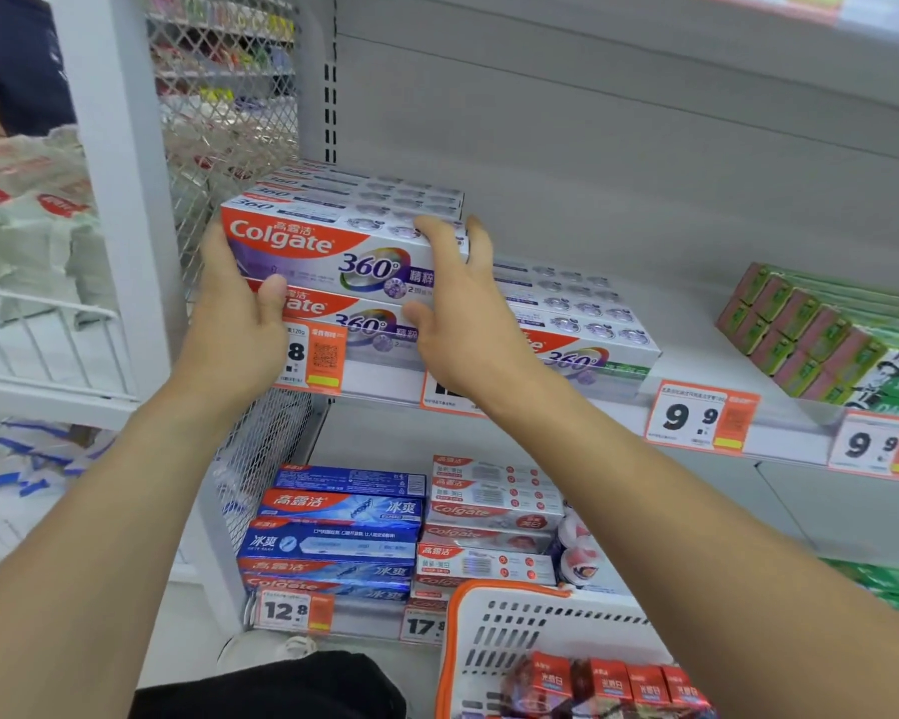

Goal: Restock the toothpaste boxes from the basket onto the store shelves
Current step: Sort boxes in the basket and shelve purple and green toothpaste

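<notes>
Nearest, at the bottom edge, a white basket [494, 630] with an orange rim holds red toothpaste boxes [613, 685] standing on end. Beyond it the lower shelf carries blue boxes [333, 537] stacked flat. Higher and farther, both hands grasp the top Colgate 360 box [333, 246] on the upper shelf [696, 324]: the left hand [234, 324] at its left end, the right hand [463, 308] over its right part. The box lies flat, long axis left-right, printed face toward the camera, atop a second identical box.
</notes>
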